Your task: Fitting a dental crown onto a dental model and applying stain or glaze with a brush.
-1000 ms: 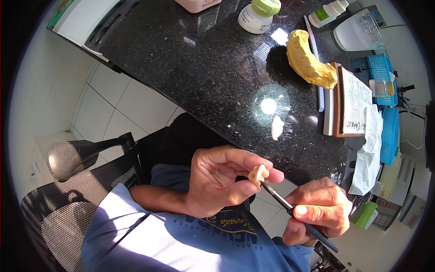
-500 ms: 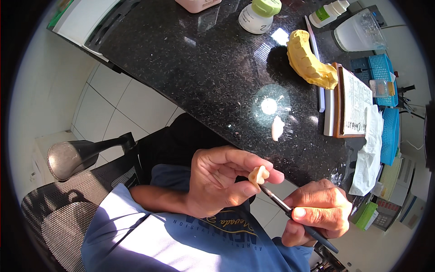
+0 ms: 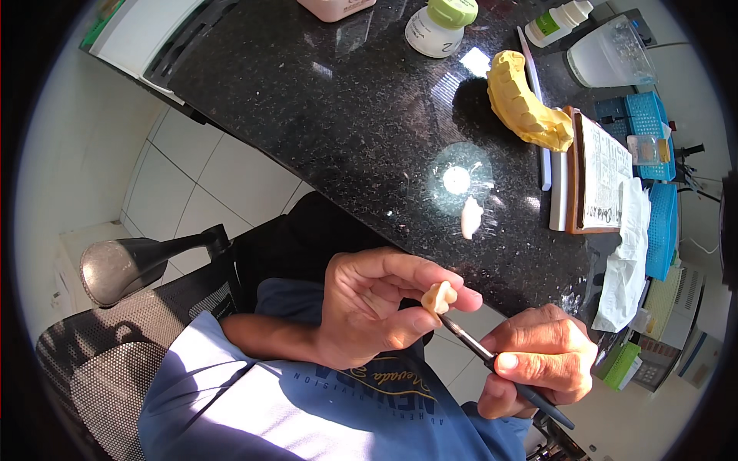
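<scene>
My left hand (image 3: 377, 307) pinches a small cream-coloured dental crown (image 3: 438, 298) between thumb and fingertips, just past the table's near edge. With its fingers wrapped around a thin brush (image 3: 480, 349), my right hand (image 3: 542, 361) is close by on the right. The brush has a dark handle and a metal ferrule, and its tip meets the underside of the crown. Bristles are mostly hidden there. Beyond my hands, a white lump of paste (image 3: 471, 218) lies on the table beside a round, translucent patch (image 3: 460, 165) with a bright glare on it.
On the black speckled table (image 3: 323, 115) sit a yellow dental cast (image 3: 523, 104), a green-capped jar (image 3: 438, 31), a dropper bottle (image 3: 557, 23) and a clear cup (image 3: 611, 58). A pad (image 3: 603, 173), crumpled tissue (image 3: 621, 261) and blue baskets (image 3: 661, 230) line the right. A mesh chair (image 3: 115, 376) is lower left.
The brush tip has shifted very slightly against the crown. Both hands otherwise hold the same positions, and the things on the table have not moved.
</scene>
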Motion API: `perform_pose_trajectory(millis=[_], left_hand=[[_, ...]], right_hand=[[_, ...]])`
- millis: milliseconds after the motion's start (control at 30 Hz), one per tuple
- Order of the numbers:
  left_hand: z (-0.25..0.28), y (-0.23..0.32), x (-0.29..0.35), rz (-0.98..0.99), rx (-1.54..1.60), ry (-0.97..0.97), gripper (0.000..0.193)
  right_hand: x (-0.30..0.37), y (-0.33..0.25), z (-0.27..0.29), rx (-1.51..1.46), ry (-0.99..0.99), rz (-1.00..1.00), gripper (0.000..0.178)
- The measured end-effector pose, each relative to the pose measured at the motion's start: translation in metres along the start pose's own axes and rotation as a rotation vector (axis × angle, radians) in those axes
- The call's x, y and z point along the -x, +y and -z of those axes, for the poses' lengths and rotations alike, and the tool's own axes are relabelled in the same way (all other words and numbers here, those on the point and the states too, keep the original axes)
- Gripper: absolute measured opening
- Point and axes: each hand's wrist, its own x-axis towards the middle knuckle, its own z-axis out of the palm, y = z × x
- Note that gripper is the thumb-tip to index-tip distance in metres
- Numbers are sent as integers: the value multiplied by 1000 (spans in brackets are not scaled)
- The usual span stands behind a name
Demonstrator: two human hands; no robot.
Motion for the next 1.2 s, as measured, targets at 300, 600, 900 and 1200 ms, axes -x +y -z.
perform_pose_trajectory(millis=[300, 600, 900, 1200], left_hand=[[-1, 0, 0, 15, -3, 11, 28], [-1, 1, 0, 16, -11, 11, 27], [-1, 2, 0, 26, -23, 9, 26], [-1, 2, -1, 10, -20, 9, 26]], right_hand=[[1, -1, 1, 4, 0, -5, 22], [1, -1, 1, 10, -1, -17, 23], [-1, 0, 2, 2, -8, -24, 23], [0, 2, -1, 3, 22, 4, 23]])
